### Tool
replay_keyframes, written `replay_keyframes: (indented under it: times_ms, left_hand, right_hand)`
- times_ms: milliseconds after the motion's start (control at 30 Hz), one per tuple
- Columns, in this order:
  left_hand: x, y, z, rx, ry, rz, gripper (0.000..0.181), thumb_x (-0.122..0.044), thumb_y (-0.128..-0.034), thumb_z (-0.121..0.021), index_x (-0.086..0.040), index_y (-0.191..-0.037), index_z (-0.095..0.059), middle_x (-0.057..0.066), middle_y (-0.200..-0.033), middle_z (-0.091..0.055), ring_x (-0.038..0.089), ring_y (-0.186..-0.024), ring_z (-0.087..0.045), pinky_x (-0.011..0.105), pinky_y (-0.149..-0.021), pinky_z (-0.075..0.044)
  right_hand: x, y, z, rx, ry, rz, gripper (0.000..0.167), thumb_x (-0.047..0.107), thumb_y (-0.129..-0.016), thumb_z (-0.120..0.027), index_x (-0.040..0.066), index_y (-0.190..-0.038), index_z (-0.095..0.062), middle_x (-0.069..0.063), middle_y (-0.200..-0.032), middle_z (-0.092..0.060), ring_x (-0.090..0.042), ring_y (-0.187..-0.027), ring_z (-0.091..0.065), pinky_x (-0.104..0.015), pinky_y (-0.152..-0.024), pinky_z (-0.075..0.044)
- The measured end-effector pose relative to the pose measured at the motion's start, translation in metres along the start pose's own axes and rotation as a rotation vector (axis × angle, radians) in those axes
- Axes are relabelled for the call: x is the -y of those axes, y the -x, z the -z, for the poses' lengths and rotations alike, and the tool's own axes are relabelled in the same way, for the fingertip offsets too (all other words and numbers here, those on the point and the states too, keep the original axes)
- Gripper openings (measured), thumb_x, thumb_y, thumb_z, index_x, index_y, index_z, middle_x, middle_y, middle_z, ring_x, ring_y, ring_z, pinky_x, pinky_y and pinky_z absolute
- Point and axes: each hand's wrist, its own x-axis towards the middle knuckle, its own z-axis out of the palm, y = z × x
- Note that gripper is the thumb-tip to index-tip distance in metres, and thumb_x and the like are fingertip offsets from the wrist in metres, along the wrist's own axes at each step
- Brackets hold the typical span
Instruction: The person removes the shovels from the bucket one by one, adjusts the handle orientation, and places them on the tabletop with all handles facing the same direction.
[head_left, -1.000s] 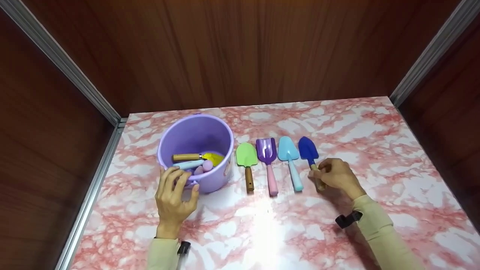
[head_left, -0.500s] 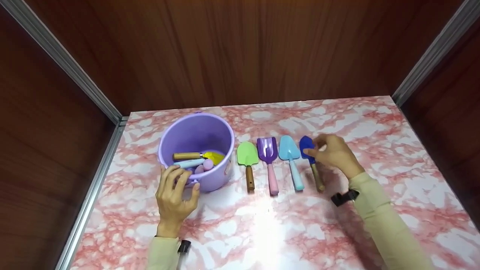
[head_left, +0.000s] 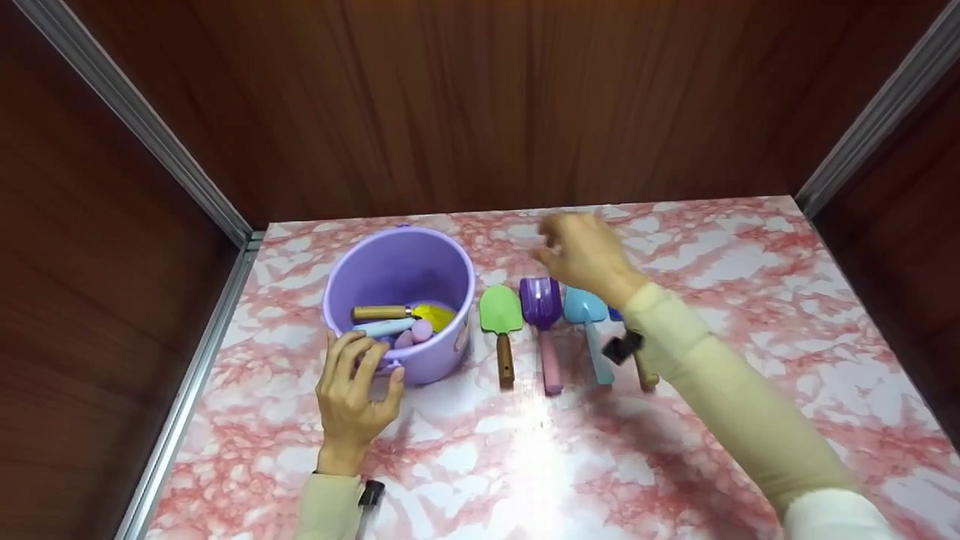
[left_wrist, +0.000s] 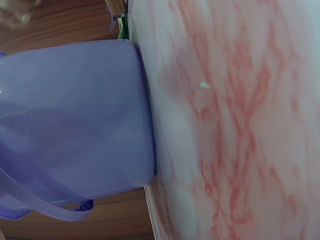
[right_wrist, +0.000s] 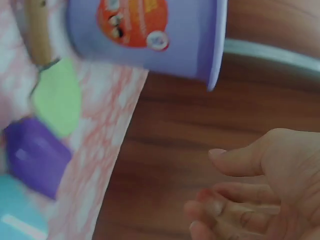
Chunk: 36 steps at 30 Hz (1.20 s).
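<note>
My left hand [head_left: 352, 401] is at the 7 o'clock edge of the purple bucket [head_left: 431, 365], its fingers bent over the rim and the thumb held apart from them. My right hand [head_left: 589, 251] hangs above the tabletop [head_left: 465, 465], a little blurred, the thumb clear of my loosely bent fingers and nothing in its hold.

4 tools lie in a row at the bucket's 3 to 4 o'clock side, blades toward 12 and handles toward 6. Nearest the bucket is the green trowel [head_left: 501, 322] with its brown handle; next comes the purple scoop [head_left: 546, 335] with a pink handle, then the light-blue trowel [head_left: 589, 322]. The dark-blue trowel [head_left: 647, 375] is last, mostly hidden by my right sleeve [head_left: 735, 401], with its wooden handle end showing. My right hand is at about 1 o'clock from the scoop.

Inside the bucket, a yellow trowel [head_left: 405, 312] lies with its wooden handle toward 9 o'clock and its blade toward 3. Just beside it are a pale-blue handle [head_left: 384, 328] and a rounded pink piece [head_left: 421, 331].

An orange sticker [right_wrist: 132, 20] marks the bucket's outer wall.
</note>
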Motion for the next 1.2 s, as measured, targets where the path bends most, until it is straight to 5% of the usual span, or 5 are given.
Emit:
replay_keyframes:
  times_ms: [300,500,667,1033,1200]
  left_hand:
    - [0.002,0.0,0.003,0.035,-0.012,0.004,0.038,-0.04,-0.1018,-0.067,-0.004,-0.105,-0.077,0.015,-0.105,-0.074,0.041,-0.112,-0.069,0.069,-0.116,-0.046]
    - [0.003,0.0,0.006,0.028,-0.007,-0.002,0.037,-0.039,-0.1016,-0.067,-0.003,-0.105,-0.077,0.015,-0.103,-0.073,0.041,-0.11,-0.07,0.07,-0.115,-0.046]
    - [0.004,-0.002,0.007,0.025,-0.001,-0.01,0.037,-0.038,-0.1017,-0.068,-0.003,-0.105,-0.077,0.015,-0.101,-0.073,0.041,-0.108,-0.07,0.069,-0.116,-0.046]
    - [0.005,-0.005,0.004,0.038,-0.005,-0.013,0.036,-0.038,-0.1019,-0.067,-0.003,-0.106,-0.077,0.014,-0.103,-0.073,0.04,-0.11,-0.07,0.069,-0.115,-0.047]
    - [0.003,-0.002,0.004,0.032,-0.009,-0.013,0.037,-0.039,-0.102,-0.067,-0.003,-0.105,-0.077,0.014,-0.103,-0.073,0.04,-0.11,-0.07,0.068,-0.115,-0.046]
  right_hand:
    - [0.057,-0.038,-0.02,0.079,-0.027,0.214,0.025,0.008,-0.097,-0.072,0.001,-0.12,-0.075,-0.017,-0.113,-0.077,-0.029,-0.099,-0.076,-0.04,-0.086,-0.066]
    - [0.089,-0.056,-0.048,0.231,-0.129,0.37,0.032,0.004,-0.098,-0.071,-0.004,-0.129,-0.071,-0.021,-0.123,-0.075,-0.032,-0.108,-0.076,-0.037,-0.096,-0.064]
    - [0.11,-0.066,-0.074,0.418,-0.096,0.396,0.039,0.005,-0.101,-0.068,-0.003,-0.14,-0.064,-0.021,-0.133,-0.071,-0.033,-0.12,-0.071,-0.04,-0.107,-0.059]
    - [0.128,-0.082,-0.113,0.594,0.052,0.363,0.049,0.007,-0.101,-0.071,0.007,-0.149,-0.061,-0.012,-0.146,-0.067,-0.03,-0.138,-0.063,-0.04,-0.12,-0.049]
    - [0.13,-0.08,-0.124,0.674,0.055,0.36,0.047,0.008,-0.101,-0.069,0.011,-0.148,-0.063,-0.01,-0.139,-0.07,-0.028,-0.129,-0.067,-0.039,-0.115,-0.052]
